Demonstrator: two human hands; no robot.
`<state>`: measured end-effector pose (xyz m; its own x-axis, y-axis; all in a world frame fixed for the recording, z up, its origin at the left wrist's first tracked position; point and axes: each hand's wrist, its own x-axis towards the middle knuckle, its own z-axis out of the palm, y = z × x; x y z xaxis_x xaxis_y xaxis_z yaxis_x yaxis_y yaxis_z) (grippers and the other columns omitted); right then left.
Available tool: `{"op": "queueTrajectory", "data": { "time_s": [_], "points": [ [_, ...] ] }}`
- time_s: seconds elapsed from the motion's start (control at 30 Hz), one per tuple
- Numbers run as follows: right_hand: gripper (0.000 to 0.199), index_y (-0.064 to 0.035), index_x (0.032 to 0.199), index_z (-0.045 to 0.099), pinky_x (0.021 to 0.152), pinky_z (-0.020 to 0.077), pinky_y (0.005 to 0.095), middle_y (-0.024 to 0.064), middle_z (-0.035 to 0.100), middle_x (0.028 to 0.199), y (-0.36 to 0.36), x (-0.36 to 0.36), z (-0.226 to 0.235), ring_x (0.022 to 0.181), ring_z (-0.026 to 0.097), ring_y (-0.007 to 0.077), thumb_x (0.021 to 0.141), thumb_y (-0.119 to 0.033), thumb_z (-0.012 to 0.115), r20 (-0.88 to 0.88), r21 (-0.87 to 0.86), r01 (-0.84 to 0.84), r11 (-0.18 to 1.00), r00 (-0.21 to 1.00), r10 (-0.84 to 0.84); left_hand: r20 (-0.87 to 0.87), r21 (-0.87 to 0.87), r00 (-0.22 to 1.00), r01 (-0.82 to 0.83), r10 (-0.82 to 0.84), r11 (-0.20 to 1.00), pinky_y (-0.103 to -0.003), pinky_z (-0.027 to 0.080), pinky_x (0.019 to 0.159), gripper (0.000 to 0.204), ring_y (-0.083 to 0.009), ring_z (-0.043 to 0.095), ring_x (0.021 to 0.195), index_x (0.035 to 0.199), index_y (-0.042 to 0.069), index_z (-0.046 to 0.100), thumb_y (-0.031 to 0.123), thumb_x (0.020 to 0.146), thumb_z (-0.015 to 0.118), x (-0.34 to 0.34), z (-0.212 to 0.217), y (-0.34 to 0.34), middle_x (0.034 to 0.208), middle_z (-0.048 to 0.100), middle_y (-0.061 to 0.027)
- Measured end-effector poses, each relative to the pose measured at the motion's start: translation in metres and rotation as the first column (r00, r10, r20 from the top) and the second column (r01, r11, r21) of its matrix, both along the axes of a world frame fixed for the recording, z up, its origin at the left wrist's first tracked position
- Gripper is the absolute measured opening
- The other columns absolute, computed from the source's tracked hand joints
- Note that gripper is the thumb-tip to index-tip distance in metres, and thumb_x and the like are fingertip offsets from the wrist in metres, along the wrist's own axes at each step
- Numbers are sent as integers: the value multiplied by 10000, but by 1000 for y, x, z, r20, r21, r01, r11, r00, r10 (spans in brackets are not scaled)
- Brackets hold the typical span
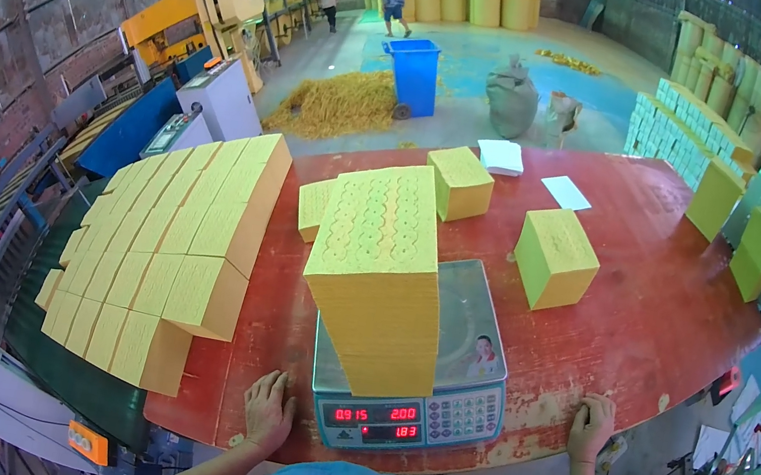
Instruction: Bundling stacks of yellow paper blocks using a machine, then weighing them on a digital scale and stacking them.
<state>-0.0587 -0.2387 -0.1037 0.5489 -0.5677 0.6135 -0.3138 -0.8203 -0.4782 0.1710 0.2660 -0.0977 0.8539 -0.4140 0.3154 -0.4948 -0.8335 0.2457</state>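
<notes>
A digital scale (472,354) with a metal pan and lit red digits stands near the table's front edge. On its pan rises a tall stack of yellow paper (375,327), its top embossed with rows of scalloped shapes. My left hand (269,410) rests on the red table just left of the scale, fingers laid apart and holding nothing. To the scale's right, my right hand (590,429) lies on the table edge with loosely bent fingers, also with nothing in it. Neither hand touches the stack.
Many yellow paper blocks (147,249) stand in rows at left. Single blocks (556,262) and white sheets (566,192) lie on the red table (630,310). Beyond are a blue bin (414,79), yellow scraps (338,102), a sack (511,98) and two people (394,3).
</notes>
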Motion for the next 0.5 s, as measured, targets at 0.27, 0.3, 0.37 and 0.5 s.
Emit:
{"op": "queueTrajectory", "data": {
  "time_s": [0.27,0.3,0.37,0.5],
  "points": [
    [92,-4,858,640,855,486,391,144,655,959,1,0,1,951,606,328,782,31,602,10,6,-4,1000,1000,3,-12,-3,1000,-8,8,1000,-467,328,1060,503,-339,465,1261,1320,13,519,203,869,630,-1,2,0,1336,528,-172],
    [93,-5,858,640,851,486,388,144,654,959,1,0,1,950,606,327,781,32,602,14,4,-9,1000,1000,9,-13,1,1000,-13,13,1000,-466,329,1061,501,-338,466,1261,1320,12,520,203,870,629,-2,2,-1,1336,528,-172],
    [94,-6,858,639,848,486,386,143,652,960,0,-1,0,948,605,326,781,33,603,16,1,-15,1000,1000,15,-9,4,1000,-8,8,1000,-465,329,1061,499,-337,467,1260,1319,11,520,204,872,626,-2,3,-1,1336,529,-172],
    [94,-9,859,637,843,486,385,144,650,962,1,-1,0,945,604,324,785,37,602,14,2,-10,1000,1000,9,15,5,1000,2,-2,1000,-464,331,1060,492,-337,469,1260,1318,10,519,205,878,618,-2,3,-1,1334,531,-170]
  ]
}}
